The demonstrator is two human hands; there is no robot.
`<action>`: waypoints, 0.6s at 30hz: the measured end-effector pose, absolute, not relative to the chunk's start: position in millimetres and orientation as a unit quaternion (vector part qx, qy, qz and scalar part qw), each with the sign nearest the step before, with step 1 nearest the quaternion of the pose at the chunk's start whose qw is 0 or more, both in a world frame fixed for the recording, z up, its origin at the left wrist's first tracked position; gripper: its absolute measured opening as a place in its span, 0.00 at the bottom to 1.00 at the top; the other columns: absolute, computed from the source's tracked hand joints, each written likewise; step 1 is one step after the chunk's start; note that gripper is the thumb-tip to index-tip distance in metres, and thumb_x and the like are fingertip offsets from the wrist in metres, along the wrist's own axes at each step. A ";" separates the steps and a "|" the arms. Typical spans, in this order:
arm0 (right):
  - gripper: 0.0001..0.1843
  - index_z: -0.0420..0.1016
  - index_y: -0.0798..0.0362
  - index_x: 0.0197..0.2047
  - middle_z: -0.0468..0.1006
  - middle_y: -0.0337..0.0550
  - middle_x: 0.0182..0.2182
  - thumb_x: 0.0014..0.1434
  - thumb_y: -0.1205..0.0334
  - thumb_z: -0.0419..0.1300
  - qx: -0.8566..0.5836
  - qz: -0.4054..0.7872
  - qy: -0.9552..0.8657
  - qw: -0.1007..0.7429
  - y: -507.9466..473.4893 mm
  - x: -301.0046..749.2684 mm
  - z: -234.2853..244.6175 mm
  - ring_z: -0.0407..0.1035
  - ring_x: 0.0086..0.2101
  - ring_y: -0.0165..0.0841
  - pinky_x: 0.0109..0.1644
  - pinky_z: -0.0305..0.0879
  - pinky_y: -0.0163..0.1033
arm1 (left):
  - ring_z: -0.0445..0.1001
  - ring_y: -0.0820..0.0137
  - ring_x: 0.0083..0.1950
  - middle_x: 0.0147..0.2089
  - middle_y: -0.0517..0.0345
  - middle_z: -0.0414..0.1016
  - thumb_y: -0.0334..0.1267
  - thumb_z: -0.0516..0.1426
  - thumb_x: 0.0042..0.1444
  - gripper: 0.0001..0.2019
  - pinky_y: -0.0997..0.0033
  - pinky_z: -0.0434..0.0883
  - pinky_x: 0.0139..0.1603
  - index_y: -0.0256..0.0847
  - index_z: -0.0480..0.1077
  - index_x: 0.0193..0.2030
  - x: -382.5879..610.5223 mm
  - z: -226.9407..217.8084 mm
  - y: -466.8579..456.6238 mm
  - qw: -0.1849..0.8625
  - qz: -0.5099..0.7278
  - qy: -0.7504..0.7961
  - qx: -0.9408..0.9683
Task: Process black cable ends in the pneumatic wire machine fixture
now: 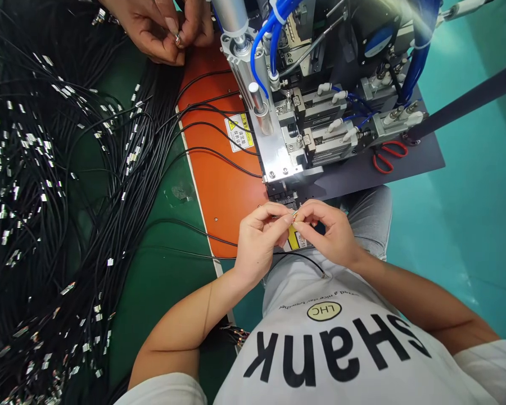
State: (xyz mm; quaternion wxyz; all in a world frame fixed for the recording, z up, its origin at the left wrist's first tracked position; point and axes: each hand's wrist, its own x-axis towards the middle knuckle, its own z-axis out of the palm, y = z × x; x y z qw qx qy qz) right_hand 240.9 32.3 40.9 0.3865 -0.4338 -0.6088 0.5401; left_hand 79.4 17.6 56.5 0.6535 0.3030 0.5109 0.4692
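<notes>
Your left hand (257,242) and right hand (333,233) were close together above your lap, each grip pinching the thin coloured wires (294,215) between thumb and fingers. Beside your left hand, an orange base plate (231,191) carried black cables (217,125) reaching the pneumatic machine (278,154). More cables were heaped across the green bench (164,304). A co-worker's hands (149,25) held a small metal part (177,39), and red-handled scissors (390,163) lay right of the machine.
</notes>
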 end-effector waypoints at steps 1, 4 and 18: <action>0.05 0.73 0.51 0.33 0.73 0.38 0.30 0.62 0.67 0.60 -0.434 0.533 -0.614 0.389 32.3 240.6 41.2 0.65 0.30 0.29 0.34 0.60 0.39 | 0.62 0.83 0.22 0.38 0.60 0.73 0.38 0.65 0.55 0.06 0.76 0.61 0.21 0.40 0.74 0.34 80.1 56.5 17.3 0.652 0.474 0.512 0.298; 0.05 0.73 0.50 0.33 0.73 0.38 0.30 0.62 0.67 0.60 -0.435 0.522 -0.622 0.389 32.4 240.0 41.2 0.64 0.30 0.30 0.34 0.60 0.39 | 0.62 0.84 0.22 0.40 0.59 0.72 0.38 0.67 0.53 0.07 0.76 0.61 0.21 0.39 0.74 0.34 81.5 56.3 16.8 0.653 0.478 0.516 0.281; 0.05 0.72 0.50 0.33 0.72 0.39 0.30 0.62 0.66 0.59 -0.442 0.515 -0.618 0.397 31.1 239.2 37.4 0.65 0.29 0.30 0.33 0.61 0.39 | 0.62 0.82 0.23 0.30 0.63 0.70 0.35 0.64 0.55 0.04 0.75 0.60 0.24 0.39 0.73 0.33 85.0 54.5 16.7 0.667 0.483 0.505 0.259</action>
